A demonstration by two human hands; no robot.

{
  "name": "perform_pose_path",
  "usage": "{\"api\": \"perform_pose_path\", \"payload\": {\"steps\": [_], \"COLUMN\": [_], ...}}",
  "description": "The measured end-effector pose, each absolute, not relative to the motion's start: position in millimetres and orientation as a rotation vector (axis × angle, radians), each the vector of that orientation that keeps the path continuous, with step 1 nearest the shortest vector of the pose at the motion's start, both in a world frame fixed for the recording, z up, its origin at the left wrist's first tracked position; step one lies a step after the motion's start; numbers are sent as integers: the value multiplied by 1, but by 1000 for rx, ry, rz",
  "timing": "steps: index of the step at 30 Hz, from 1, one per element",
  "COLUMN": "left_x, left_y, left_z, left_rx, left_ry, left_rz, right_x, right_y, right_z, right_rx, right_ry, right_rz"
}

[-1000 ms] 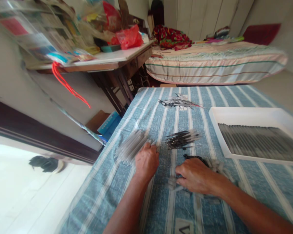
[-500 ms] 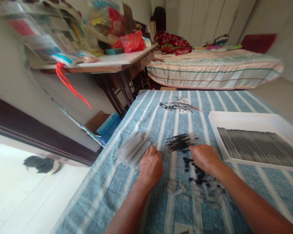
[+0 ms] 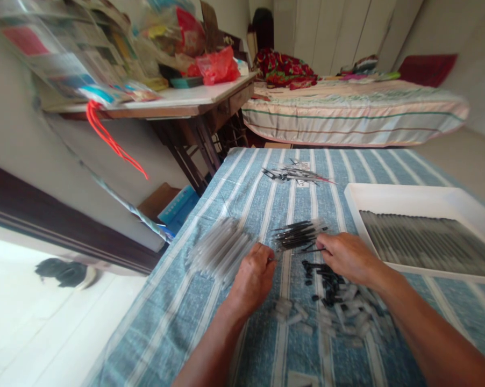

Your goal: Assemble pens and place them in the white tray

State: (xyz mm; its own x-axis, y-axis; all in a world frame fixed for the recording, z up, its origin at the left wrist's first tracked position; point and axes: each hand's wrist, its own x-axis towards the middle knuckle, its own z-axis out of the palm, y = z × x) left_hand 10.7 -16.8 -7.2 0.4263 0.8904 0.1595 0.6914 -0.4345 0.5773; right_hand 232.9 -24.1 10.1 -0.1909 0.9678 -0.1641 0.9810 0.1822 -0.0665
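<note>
My left hand (image 3: 254, 278) rests on the striped blue cloth (image 3: 234, 344) beside a heap of clear pen barrels (image 3: 222, 248), fingers curled round what looks like one clear barrel. My right hand (image 3: 347, 257) pinches a thin black refill (image 3: 312, 250) at the near edge of a pile of black refills (image 3: 299, 234). Just below my right hand lie small black parts (image 3: 325, 279) and clear caps (image 3: 339, 314).
A white tray (image 3: 412, 194) with rows of finished pens stands at the right. A further pile of pen parts (image 3: 294, 173) lies at the far side of the cloth. A cluttered wooden table (image 3: 194, 102) and a bed (image 3: 355, 110) stand beyond.
My right hand moved from the caps up to the black refill pile and pinched one refill. My left hand shifted slightly right off the barrel heap, with its fingers closed.
</note>
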Motion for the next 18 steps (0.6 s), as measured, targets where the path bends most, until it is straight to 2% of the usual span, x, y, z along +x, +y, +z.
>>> {"api": "perform_pose_path", "payload": {"steps": [6, 18], "left_x": [12, 12], "left_y": [-15, -17], "left_z": [-6, -5], "left_rx": [2262, 2277], "left_ry": [1189, 1067], "left_rz": [740, 636], "right_x": [230, 225], "right_y": [-27, -28], "right_z": [9, 10], "right_rx": [1914, 1838], "right_ry": [2403, 2422], "right_rz": [-135, -35]}}
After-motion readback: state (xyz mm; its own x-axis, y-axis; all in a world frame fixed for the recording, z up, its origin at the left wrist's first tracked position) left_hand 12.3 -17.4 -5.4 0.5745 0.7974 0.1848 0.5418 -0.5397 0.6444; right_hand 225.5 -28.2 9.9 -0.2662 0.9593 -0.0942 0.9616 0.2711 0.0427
